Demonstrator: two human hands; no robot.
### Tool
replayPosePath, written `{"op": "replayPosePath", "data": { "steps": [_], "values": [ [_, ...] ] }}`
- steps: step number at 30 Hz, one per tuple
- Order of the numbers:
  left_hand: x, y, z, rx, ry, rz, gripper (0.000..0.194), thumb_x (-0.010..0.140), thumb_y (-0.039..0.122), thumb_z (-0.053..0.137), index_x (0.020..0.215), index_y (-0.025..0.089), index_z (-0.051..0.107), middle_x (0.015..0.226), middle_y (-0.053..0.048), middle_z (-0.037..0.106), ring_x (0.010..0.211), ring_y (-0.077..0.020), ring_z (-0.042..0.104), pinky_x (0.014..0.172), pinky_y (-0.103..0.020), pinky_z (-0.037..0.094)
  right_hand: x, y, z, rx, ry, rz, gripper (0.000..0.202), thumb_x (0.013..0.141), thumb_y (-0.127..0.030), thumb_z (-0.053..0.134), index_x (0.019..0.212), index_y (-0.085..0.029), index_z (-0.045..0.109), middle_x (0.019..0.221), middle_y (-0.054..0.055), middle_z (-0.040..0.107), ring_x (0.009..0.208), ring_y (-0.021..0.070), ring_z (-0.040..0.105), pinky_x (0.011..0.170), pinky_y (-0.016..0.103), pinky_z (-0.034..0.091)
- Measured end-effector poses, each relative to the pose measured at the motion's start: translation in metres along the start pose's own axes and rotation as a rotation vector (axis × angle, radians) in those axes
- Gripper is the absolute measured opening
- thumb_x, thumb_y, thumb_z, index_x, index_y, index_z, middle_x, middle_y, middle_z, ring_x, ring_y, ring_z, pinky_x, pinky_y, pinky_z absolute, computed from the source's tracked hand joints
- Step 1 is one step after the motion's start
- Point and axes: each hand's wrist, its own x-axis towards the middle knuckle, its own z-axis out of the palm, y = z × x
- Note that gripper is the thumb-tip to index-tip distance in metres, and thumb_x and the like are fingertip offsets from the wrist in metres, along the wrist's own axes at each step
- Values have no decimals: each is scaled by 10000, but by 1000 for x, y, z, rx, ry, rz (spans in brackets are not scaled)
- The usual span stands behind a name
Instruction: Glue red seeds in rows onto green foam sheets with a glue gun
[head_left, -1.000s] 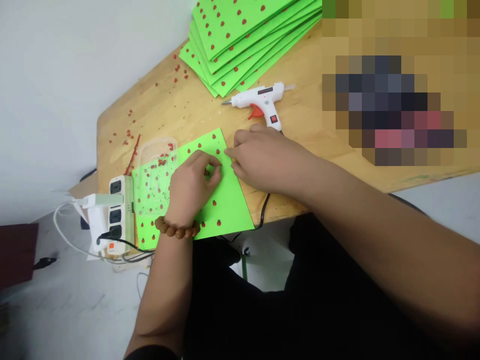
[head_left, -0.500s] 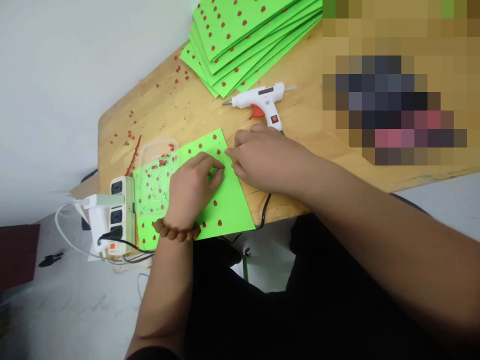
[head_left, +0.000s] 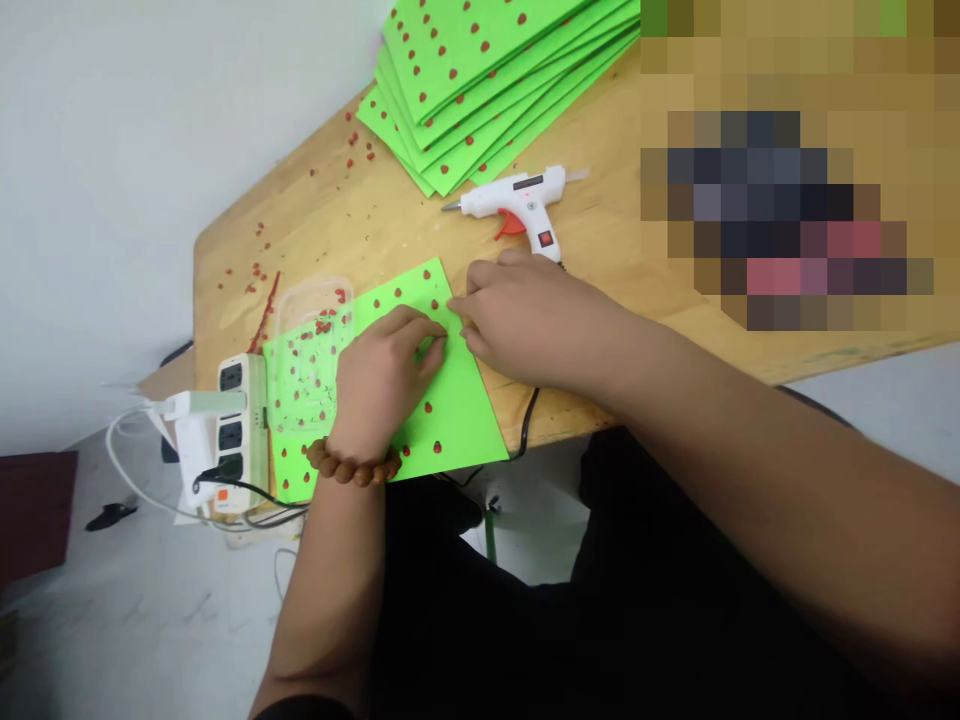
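On the wooden desk [head_left: 600, 130], the green sheet [head_left: 465, 400] wants holding flat; left grip [head_left: 382, 375] seemingly pinched, right grip [head_left: 514, 310] loosely curled, contents unclear.

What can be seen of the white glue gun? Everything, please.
The glue gun has a white, plastic-looking body, grey pointed nozzle, red trigger and red handle switch; a translucent stick protrudes behind. It lies on its side on the wooden table, nozzle towards picture left. The right hand is beside the handle's end; contact is unclear.
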Motion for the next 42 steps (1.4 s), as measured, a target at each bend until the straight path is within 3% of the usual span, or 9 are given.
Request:
{"op": "replayPosePath", "data": {
  "steps": [12, 17, 20, 23, 27, 29, 32, 38, 42],
  "values": [
    [0, 5, -9, 76, -58, -69, 156, 955, 155, 740, 1018, 249, 848, 1103, -42, 824, 854, -217, 737, 675, -343, 506, 0, 2, 2, 3, 7, -26, 409, 1112, -259, 461, 1319, -135, 790, 1302, 194, 714, 1195, 360, 615, 970, 446, 411],
    [-1, 5, -12, 9, 129, -67, 173, 1021, 181, 672, 1057, 235, 833, 1107, -52, 825, 863, -197, 738, 786, -350, 570, -1, 1, 1, -4, 14, -2, 424, 1128, -256, 429, 1303, -146, 800, 1293, 190, 716, 1175, 354, 615, 967, 450, 417],
    [-1, 1, -20, -2, 161, -87, 167, 1025, 210, 674, 1061, 235, 835, 1107, -51, 819, 827, -185, 718, 777, -359, 571, -1, 0, 0, -17, 12, 0, 432, 1120, -246, 421, 1278, -144, 810, 1273, 197, 724, 1149, 352, 611, 939, 449, 425],
    [-6, -19, -48, 19, 214, -189, 177, 1035, 293, 685, 1113, 252, 839, 1167, -30, 824, 862, -192, 729, 791, -379, 576, 0, 0, 1, -33, 23, -12, 435, 1101, -234, 408, 1230, -136, 812, 1237, 204, 731, 1065, 335, 607, 902, 448, 431],
    [-22, -65, -94, 125, 381, -481, 295, 1073, 434, 633, 1217, 256, 818, 1251, 11, 816, 956, -225, 744, 889, -434, 571, 0, 3, 5, -16, 10, -9, 431, 1091, -248, 394, 1220, -135, 789, 1229, 209, 710, 1038, 346, 604, 874, 458, 439],
    [-28, -84, -102, 148, 342, -579, 331, 1066, 463, 619, 1211, 244, 820, 1198, -3, 823, 942, -243, 735, 894, -450, 564, 1, 5, 7, -7, 10, -1, 419, 1090, -270, 401, 1224, -152, 781, 1219, 209, 702, 1053, 363, 610, 879, 469, 444],
    [-31, -97, -86, 109, 209, -588, 285, 1004, 344, 684, 1212, 219, 834, 1221, -67, 828, 958, -270, 756, 922, -461, 590, 1, 8, 11, 15, 19, 1, 383, 1084, -300, 424, 1185, -192, 777, 1186, 199, 697, 1038, 365, 622, 887, 477, 453],
    [-16, -93, -38, 140, -11, -355, 444, 1091, 187, 555, 1481, 277, 747, 1535, -104, 698, 1373, -309, 656, 1171, -458, 530, 2, 10, 17, -8, 40, 1, 305, 1053, -315, 473, 1144, -199, 741, 1123, 184, 681, 1023, 355, 627, 845, 453, 453],
    [-7, -87, -28, 178, -18, -435, 360, 1099, 178, 545, 1269, 289, 842, 1438, -92, 744, 1281, -307, 684, 1068, -452, 568, -1, 12, 17, 64, 45, -11, 272, 1031, -271, 496, 1151, -201, 730, 1104, 192, 673, 1041, 340, 630, 866, 449, 446]
  ]
}}
